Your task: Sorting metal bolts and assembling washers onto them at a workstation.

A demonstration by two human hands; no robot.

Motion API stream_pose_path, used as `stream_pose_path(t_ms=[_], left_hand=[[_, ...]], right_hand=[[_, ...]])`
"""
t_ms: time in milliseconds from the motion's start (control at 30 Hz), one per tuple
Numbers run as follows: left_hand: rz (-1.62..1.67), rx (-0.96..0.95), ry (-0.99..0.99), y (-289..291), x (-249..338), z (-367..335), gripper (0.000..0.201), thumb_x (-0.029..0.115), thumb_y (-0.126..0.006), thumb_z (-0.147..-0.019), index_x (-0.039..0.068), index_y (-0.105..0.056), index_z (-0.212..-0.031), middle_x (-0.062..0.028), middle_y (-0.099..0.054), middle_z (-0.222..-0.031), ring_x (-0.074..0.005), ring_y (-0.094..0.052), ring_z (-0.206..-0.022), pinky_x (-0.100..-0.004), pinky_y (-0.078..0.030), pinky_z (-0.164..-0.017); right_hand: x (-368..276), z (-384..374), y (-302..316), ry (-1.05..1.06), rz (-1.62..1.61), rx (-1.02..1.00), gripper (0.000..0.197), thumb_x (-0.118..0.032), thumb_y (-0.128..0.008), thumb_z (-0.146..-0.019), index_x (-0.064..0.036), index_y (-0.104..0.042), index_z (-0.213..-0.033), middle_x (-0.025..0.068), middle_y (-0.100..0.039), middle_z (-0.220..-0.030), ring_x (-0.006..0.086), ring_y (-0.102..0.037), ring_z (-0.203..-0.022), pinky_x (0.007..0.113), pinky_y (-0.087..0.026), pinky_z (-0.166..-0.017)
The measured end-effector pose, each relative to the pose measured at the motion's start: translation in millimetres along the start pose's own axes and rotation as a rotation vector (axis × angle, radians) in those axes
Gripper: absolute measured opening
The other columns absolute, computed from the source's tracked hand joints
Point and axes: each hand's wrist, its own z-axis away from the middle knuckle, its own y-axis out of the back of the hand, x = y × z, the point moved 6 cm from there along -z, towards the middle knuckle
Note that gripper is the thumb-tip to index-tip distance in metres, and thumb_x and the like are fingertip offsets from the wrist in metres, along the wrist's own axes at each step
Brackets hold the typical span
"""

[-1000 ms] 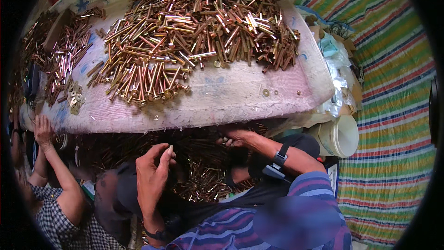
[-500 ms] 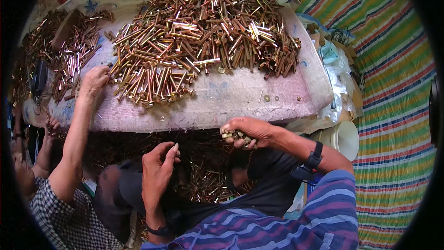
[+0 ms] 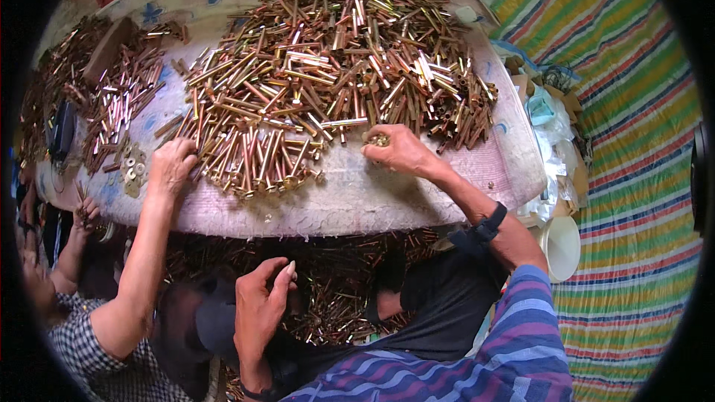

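Note:
A large pile of long brassy metal bolts or sleeve tubes (image 3: 328,52) covers the cloth-topped padded table (image 3: 350,205). Along its near edge, bolts with wide heads (image 3: 257,164) lie side by side. My right hand (image 3: 408,152) is over the table, right of those heads, its fingers curled round small brass-coloured nuts (image 3: 378,139). Below the table edge, above my lap, is my left hand (image 3: 261,304). Its thumb and fingers are pinched together, and whatever lies between them is too small to make out.
A co-worker's hand (image 3: 173,162) touches the pile's left side; their other hand (image 3: 86,214) is lower left. Washers (image 3: 134,169) lie near a second pile (image 3: 123,108). More metal pieces (image 3: 335,309) lie beneath the table. A white bucket (image 3: 560,248) stands right.
My right hand has gone up and forward from the table's front edge to above the cloth, still holding the nuts. My left hand has shifted slightly. The co-worker's hand has moved nearer and right.

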Motion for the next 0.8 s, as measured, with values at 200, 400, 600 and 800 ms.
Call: stream_pose_path(t_ms=[200,400,600,800], left_hand=[[-0.047,0.009,0.039,0.7,1.8,0.9,0.025,0.014,-0.064,-0.094,-0.008,-0.067,-0.106,-0.0113,-0.071,-0.081,-0.0127,-0.066,-0.071,-0.0268,-0.051,-0.066],[-0.057,0.019,0.05,-3.2,-1.6,-1.7,0.026,0.014,-0.064,-0.094,-0.008,-0.067,-0.106,-0.0125,-0.071,-0.081,-0.0143,-0.067,-0.071,-0.0277,-0.051,-0.065],[-0.177,0.021,-0.068,-3.8,-4.0,-8.6,0.024,0.015,-0.064,-0.096,-0.007,-0.067,-0.105,-0.0078,-0.07,-0.078,-0.0111,-0.065,-0.069,-0.0265,-0.05,-0.064],[-0.23,-0.005,-0.071,-12.9,-3.3,-14.2,0.024,0.015,-0.063,-0.096,-0.007,-0.068,-0.104,-0.0075,-0.069,-0.078,-0.0112,-0.064,-0.07,-0.0262,-0.05,-0.064]], right_hand=[[-17.2,-0.1,-21.8,0.242,0.516,0.082,0.036,-0.033,-0.066,-0.087,-0.0017,-0.056,-0.102,0.0216,-0.063,-0.088,0.0364,-0.066,-0.08,0.044,-0.054,-0.069],[-27.2,16.5,-20.1,0.517,0.761,0.342,0.034,-0.031,-0.07,-0.085,-0.0024,-0.054,-0.096,0.0145,-0.053,-0.076,0.0297,-0.059,-0.063,0.043,-0.049,-0.054],[-24.3,20.5,-22.5,0.501,0.751,0.367,0.033,-0.032,-0.07,-0.086,-0.0072,-0.058,-0.104,0.0113,-0.053,-0.082,0.0279,-0.059,-0.068,0.04,-0.049,-0.058],[-27.6,35.7,-16.0,0.548,0.711,0.453,0.035,-0.034,-0.071,-0.085,-0.0027,-0.059,-0.095,0.0138,-0.053,-0.081,0.0269,-0.061,-0.069,0.04,-0.05,-0.058]])
